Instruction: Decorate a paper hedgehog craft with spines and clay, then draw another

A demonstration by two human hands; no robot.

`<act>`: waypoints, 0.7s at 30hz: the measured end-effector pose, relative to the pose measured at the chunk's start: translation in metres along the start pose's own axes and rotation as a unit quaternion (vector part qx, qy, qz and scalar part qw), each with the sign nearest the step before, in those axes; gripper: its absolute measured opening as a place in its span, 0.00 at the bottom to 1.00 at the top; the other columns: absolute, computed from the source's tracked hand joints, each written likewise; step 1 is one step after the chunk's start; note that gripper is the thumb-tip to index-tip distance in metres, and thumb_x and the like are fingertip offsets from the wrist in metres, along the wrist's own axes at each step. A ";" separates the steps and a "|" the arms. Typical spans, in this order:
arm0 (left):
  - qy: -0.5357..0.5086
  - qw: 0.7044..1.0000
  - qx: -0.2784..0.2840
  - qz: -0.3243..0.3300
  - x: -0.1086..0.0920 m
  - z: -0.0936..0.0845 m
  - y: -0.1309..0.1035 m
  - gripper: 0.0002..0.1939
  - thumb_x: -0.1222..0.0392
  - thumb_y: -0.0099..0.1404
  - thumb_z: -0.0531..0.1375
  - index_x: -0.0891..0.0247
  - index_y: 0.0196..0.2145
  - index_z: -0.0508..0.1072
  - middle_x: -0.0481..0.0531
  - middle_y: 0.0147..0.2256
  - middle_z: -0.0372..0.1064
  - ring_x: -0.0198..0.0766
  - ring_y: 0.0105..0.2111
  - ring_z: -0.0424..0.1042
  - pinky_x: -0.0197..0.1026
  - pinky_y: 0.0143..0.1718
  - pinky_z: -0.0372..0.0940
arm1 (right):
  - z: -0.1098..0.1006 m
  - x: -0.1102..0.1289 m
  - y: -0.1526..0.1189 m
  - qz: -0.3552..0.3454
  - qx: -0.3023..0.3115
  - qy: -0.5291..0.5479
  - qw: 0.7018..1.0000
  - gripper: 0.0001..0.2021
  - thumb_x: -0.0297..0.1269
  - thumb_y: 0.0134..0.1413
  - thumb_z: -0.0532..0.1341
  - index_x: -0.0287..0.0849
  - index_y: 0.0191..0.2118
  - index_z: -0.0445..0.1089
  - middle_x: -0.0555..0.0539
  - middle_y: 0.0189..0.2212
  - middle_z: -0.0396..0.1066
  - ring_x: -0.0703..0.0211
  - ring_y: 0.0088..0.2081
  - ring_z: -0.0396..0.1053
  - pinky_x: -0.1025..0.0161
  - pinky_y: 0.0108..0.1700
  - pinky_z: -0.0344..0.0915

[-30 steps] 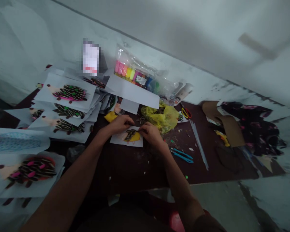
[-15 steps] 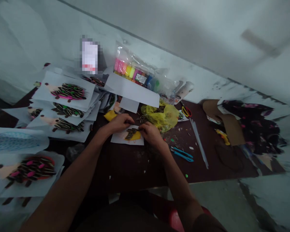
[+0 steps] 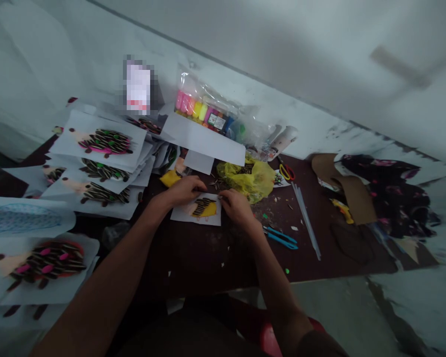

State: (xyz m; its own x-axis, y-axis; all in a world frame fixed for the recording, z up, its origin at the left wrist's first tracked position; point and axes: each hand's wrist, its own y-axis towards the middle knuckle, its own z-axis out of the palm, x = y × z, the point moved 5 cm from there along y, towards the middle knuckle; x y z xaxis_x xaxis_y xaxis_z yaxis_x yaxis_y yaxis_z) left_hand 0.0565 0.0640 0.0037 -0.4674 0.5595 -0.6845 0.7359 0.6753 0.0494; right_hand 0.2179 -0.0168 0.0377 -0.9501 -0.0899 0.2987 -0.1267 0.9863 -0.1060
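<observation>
A small white sheet with a hedgehog picture (image 3: 204, 208) lies flat on the dark table. Its yellow body is partly covered in rows of dark striped seeds. My left hand (image 3: 188, 190), fingers bent and together, holds the sheet at its upper left edge. At the right edge, my right hand (image 3: 238, 204) is closed in a pinch with its fingertips by the sheet's upper corner; what sits in the pinch is too small to make out. Loose seeds (image 3: 216, 182) lie just beyond the sheet, beside a yellow plastic bag (image 3: 250, 181) with more seeds in it.
Finished-looking hedgehog pictures (image 3: 104, 141) are stacked at the left. A clear bag of coloured clay (image 3: 200, 109) leans at the wall behind white paper (image 3: 204, 139). To the right lie scissors (image 3: 287, 171), a blue cutter (image 3: 280, 238), clear sticks (image 3: 306, 220) and dark cloth (image 3: 390, 193).
My right hand has drawn back slightly to the right from the yellow body toward the sheet's edge. The sheet has shifted very slightly; my left hand stays nearly still.
</observation>
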 end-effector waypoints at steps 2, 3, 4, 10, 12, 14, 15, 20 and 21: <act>0.024 1.000 0.007 -0.005 -0.003 0.000 0.000 0.15 0.70 0.63 0.57 0.62 0.43 0.81 0.55 0.42 0.74 0.41 0.42 0.73 0.41 0.46 0.65 | -0.002 -0.003 -0.001 0.000 -0.023 0.020 1.000 0.11 0.29 0.64 0.57 0.40 0.46 0.77 0.41 0.42 0.75 0.55 0.42 0.71 0.62 0.44 0.62; 0.037 0.999 0.009 -0.008 -0.004 0.000 -0.001 0.15 0.69 0.63 0.57 0.62 0.43 0.81 0.55 0.42 0.74 0.41 0.42 0.72 0.41 0.46 0.65 | -0.002 -0.003 -0.002 -0.004 -0.035 0.036 0.999 0.11 0.29 0.63 0.57 0.40 0.44 0.77 0.42 0.41 0.75 0.55 0.41 0.71 0.62 0.44 0.62; 0.049 0.999 0.009 -0.009 -0.005 0.000 -0.001 0.15 0.69 0.64 0.56 0.62 0.42 0.80 0.55 0.42 0.74 0.41 0.42 0.72 0.41 0.46 0.65 | -0.003 -0.004 -0.003 -0.007 -0.047 0.057 0.997 0.10 0.29 0.62 0.57 0.40 0.42 0.77 0.43 0.39 0.75 0.56 0.40 0.70 0.62 0.43 0.62; 0.088 0.996 -0.010 -0.005 -0.002 -0.002 -0.003 0.10 0.68 0.62 0.57 0.63 0.36 0.78 0.55 0.37 0.73 0.40 0.38 0.70 0.40 0.42 0.64 | -0.005 -0.004 -0.004 -0.018 -0.121 0.252 0.960 0.10 0.34 0.59 0.56 0.42 0.40 0.74 0.51 0.30 0.72 0.60 0.30 0.65 0.65 0.35 0.60; 0.085 0.996 -0.014 -0.005 -0.001 -0.003 -0.003 0.09 0.69 0.60 0.57 0.63 0.34 0.78 0.54 0.36 0.73 0.41 0.38 0.70 0.40 0.42 0.64 | -0.004 -0.005 -0.002 -0.017 -0.122 0.311 0.942 0.10 0.37 0.57 0.56 0.42 0.37 0.74 0.51 0.28 0.70 0.61 0.29 0.64 0.66 0.33 0.59; 0.075 0.997 -0.014 -0.003 -0.001 -0.005 -0.004 0.09 0.70 0.60 0.57 0.63 0.34 0.77 0.53 0.34 0.74 0.40 0.37 0.71 0.40 0.41 0.64 | 0.001 -0.008 0.001 -0.005 -0.100 0.366 0.925 0.10 0.39 0.56 0.58 0.41 0.36 0.75 0.51 0.27 0.70 0.62 0.27 0.63 0.66 0.30 0.59; 0.070 0.997 -0.016 -0.002 -0.001 -0.006 -0.004 0.10 0.70 0.60 0.56 0.63 0.34 0.77 0.53 0.34 0.74 0.40 0.37 0.71 0.40 0.41 0.63 | 0.004 -0.010 0.001 0.004 -0.089 0.390 0.917 0.11 0.40 0.55 0.59 0.41 0.37 0.76 0.51 0.26 0.70 0.62 0.26 0.63 0.66 0.30 0.60; 0.063 0.997 -0.038 -0.013 0.001 -0.007 -0.003 0.12 0.71 0.61 0.55 0.63 0.34 0.78 0.54 0.35 0.76 0.41 0.37 0.72 0.40 0.41 0.63 | 0.010 -0.018 -0.002 0.026 -0.086 0.433 0.897 0.13 0.41 0.52 0.64 0.41 0.41 0.78 0.48 0.30 0.75 0.61 0.27 0.67 0.65 0.31 0.63; 0.063 0.997 -0.041 -0.018 0.003 -0.007 -0.003 0.12 0.71 0.61 0.55 0.63 0.34 0.78 0.54 0.35 0.76 0.42 0.37 0.72 0.41 0.41 0.64 | 0.009 -0.019 -0.003 0.023 -0.095 0.425 0.900 0.13 0.42 0.53 0.64 0.41 0.41 0.79 0.48 0.30 0.75 0.60 0.28 0.68 0.64 0.32 0.64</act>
State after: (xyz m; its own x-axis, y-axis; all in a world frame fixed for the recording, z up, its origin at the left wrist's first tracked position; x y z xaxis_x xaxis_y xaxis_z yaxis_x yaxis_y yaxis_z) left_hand 0.0499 0.0672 0.0069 -0.5541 0.5862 -0.5910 0.6776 0.7300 0.0887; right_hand 0.2334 -0.0190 0.0233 -0.3815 0.0111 0.9243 0.0350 0.9994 0.0025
